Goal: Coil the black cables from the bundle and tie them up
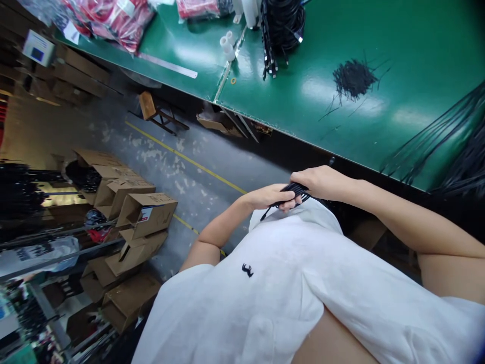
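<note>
Close in front of my white shirt, both hands are at a coiled black cable (296,190). My left hand (271,196) is closed round the lower side of the coil, with its thumb lying over the strands. A short cable end with a plug hangs out beside it. My right hand (318,181) grips the upper side, its fingers curled and partly hidden. On the green table (303,114) beyond are a bundle of black cables (284,25) with metal plugs and a pile of short black ties (354,78).
More long black strands (466,146) spread at the table's right. A steel ruler (168,65), white plastic pieces (228,46) and red goods in clear bags (113,20) lie further left. Cardboard boxes (147,215) and a wooden stool (147,105) stand on the floor.
</note>
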Tool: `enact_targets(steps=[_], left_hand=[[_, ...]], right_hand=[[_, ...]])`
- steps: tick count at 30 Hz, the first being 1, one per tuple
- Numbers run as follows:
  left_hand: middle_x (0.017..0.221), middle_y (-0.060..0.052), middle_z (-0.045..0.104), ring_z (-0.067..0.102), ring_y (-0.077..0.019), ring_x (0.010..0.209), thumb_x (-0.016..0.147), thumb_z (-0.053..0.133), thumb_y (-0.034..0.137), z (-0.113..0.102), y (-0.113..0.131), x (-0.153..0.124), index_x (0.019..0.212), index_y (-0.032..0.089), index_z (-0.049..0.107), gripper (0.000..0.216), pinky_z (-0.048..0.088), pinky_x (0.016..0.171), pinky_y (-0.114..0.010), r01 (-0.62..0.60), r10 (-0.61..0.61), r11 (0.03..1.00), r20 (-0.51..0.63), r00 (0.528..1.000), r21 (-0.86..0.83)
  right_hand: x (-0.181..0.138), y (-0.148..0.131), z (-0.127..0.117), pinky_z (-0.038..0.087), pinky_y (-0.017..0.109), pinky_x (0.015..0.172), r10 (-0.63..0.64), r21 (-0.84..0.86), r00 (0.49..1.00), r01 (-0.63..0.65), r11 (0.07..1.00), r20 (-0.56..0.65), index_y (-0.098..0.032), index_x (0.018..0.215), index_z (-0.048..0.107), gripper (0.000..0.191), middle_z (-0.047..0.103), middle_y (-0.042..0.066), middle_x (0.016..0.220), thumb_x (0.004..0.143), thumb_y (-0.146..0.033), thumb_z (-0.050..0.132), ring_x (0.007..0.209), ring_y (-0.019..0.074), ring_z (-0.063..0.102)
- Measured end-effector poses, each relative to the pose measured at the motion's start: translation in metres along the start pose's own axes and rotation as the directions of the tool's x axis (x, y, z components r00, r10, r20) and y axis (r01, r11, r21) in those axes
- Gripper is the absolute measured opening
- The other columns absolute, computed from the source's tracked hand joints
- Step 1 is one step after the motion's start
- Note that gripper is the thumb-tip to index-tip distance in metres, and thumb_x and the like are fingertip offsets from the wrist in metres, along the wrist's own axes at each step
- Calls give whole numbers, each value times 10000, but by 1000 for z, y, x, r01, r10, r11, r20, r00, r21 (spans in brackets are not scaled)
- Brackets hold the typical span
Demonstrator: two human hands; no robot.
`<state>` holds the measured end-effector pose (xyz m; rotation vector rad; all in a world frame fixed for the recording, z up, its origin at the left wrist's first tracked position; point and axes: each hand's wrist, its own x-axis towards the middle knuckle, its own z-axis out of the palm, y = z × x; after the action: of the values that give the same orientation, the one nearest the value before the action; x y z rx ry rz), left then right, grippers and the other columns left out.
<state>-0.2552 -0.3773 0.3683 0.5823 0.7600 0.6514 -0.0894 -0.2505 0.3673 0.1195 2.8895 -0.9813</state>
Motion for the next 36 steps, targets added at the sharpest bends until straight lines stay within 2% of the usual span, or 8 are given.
enact_targets(steps=[6, 15, 22, 27, 29, 31, 34, 36], left_hand=[[499, 85, 412, 320, -16, 407, 723, 825, 462, -11, 2, -2, 806, 115, 605, 419, 272, 415, -164, -105, 79, 989, -222, 972, -105], [553, 77, 398, 342, -25, 450, 690, 817, 571, -38, -2, 8, 825, 119, 593, 522, 337, 458, -170, 44, -51, 987, -47, 998, -153], [532, 90, 329, 233, -31, 441, 837, 577, 691, -25, -11, 16, 792, 135, 551, 559, 230, 432, -181, 62, -81, 993, -193, 978, -99], [586, 55, 450, 347, -55, 482, 862, 639, 504, -9, 16, 19, 879, 157, 551, 359, 271, 466, -193, 207, -208, 978, -165, 964, -23], [582, 71, 413, 327, -49, 471, 882, 614, 506, -6, 28, 28, 854, 170, 521, 350, 266, 461, -188, 227, -236, 972, -241, 941, -66], [572, 92, 350, 273, -39, 453, 883, 598, 544, -6, 35, 40, 822, 179, 495, 385, 245, 443, -180, 196, -229, 973, -396, 889, -123], [572, 100, 327, 257, -34, 450, 855, 624, 579, -12, 37, 58, 815, 183, 490, 420, 229, 431, -164, 135, -180, 984, -614, 768, -119], [568, 101, 329, 270, -32, 446, 845, 630, 598, -17, 39, 67, 827, 182, 495, 438, 234, 434, -159, 100, -146, 989, -695, 705, -106]], right_hand=[[0, 6, -13, 359, 248, 623, 255, 430, 967, -240, 870, 23, -206, 963, 640, 287, 653, -1, 778, 852, -454, 550, 686, 143, 565], [-5, 12, 5, 358, 247, 614, 359, 544, 932, -326, 773, 49, -194, 923, 633, 357, 597, -9, 722, 867, -538, 552, 665, 132, 513], [-6, 45, 29, 446, 272, 802, 131, 782, 989, -135, 609, 69, -158, 1044, 636, 443, 675, 39, 973, 879, -568, 600, 897, 173, 603], [-2, 102, 8, 453, 304, 908, -91, 858, 989, -57, 511, 120, -163, 1047, 684, 450, 673, 63, 1075, 784, -527, 723, 1003, 191, 610], [-8, 153, -6, 465, 321, 874, 127, 840, 984, -173, 514, 125, -170, 1014, 687, 405, 674, 72, 1042, 797, -511, 691, 949, 191, 613], [-17, 212, -12, 464, 340, 817, 598, 765, 801, -401, 503, 26, -171, 971, 669, 348, 664, 81, 954, 871, -489, 570, 861, 191, 591], [-27, 284, 0, 434, 372, 803, 923, 588, 323, -713, 381, -207, -165, 942, 639, 269, 629, 102, 898, 911, -378, 477, 828, 209, 547], [-27, 302, 17, 421, 367, 811, 908, 460, 355, -783, 419, -223, -162, 960, 635, 198, 619, 110, 924, 874, -308, 533, 860, 221, 543]])
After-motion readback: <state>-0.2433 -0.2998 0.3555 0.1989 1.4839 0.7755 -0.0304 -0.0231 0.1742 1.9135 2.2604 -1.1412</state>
